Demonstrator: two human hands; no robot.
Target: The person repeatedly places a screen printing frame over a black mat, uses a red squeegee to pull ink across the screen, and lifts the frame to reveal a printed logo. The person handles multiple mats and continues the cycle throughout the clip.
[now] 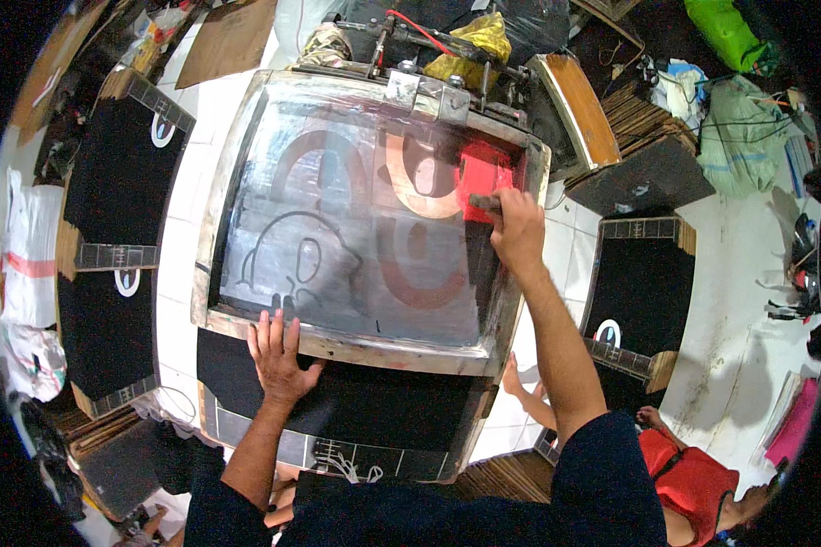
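A screen-printing frame (388,351) with worn wooden edges lies before me, its grey mesh (274,201) marked with curved eye-like shapes. My left hand (278,360) rests open on the near left edge, fingers stretched toward the mesh. At the upper right, my right hand (520,232) is closed around a small dark squeegee (486,204), partly hidden by the fingers. The squeegee touches the lower part of a bright red ink patch (485,173). Beneath the frame, a black printed sheet (356,401) sticks out on the near side.
Metal hinge clamps (429,96) hold the frame's far edge, with a yellow cloth (479,41) behind. Stacks of black printed sheets stand left (123,191) and right (643,283). A wood-edged box (579,109) sits at the far right. A person in red (693,483) is at lower right.
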